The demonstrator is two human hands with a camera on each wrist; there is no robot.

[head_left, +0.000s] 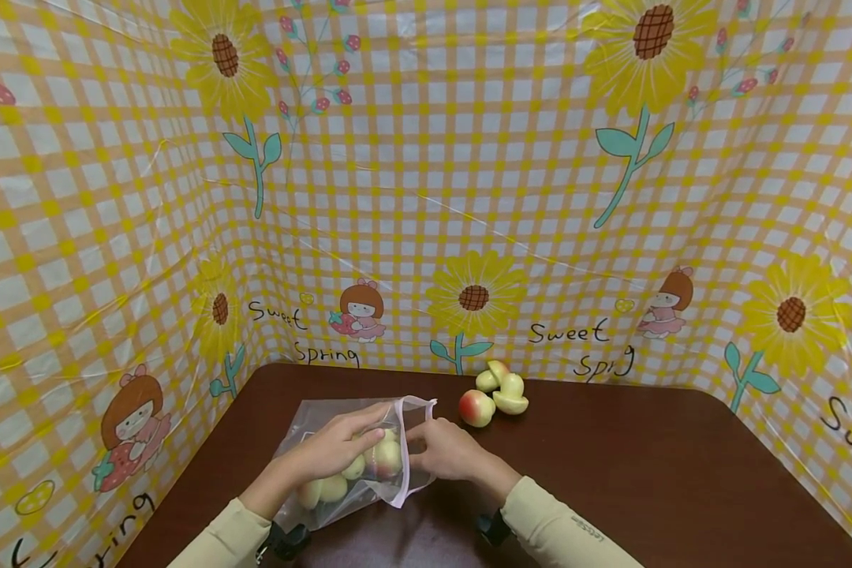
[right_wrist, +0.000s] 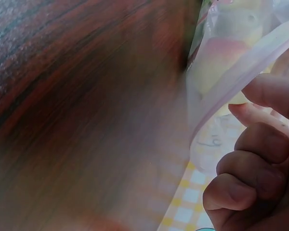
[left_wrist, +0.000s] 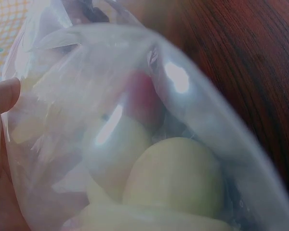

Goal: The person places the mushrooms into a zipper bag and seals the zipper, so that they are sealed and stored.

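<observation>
A clear plastic bag (head_left: pixel 312 426) with a pale zip-style edge (head_left: pixel 401 465) lies on the table, its mouth facing right. Inside are several pale yellow, red-blushed peaches (left_wrist: pixel 176 175), blurred by the plastic. My left hand (head_left: pixel 341 446) holds the bag near its mouth, the thumb (left_wrist: pixel 7 94) on its outer side. At the mouth is my right hand (head_left: pixel 443 448), its thumb and forefinger reaching past the edge and its other fingers (right_wrist: pixel 253 149) curled. Nothing shows between those fingertips in the right wrist view. A peach (head_left: pixel 385 457) in the bag sits close by.
Behind the bag, toward the back edge, a red-cheeked peach (head_left: pixel 476 408) sits beside several pale yellow fruits (head_left: pixel 511 394) in a cluster. The dark brown table (head_left: pixel 632 465) is enclosed by a checked sunflower cloth (head_left: pixel 426 189) at the back and both sides.
</observation>
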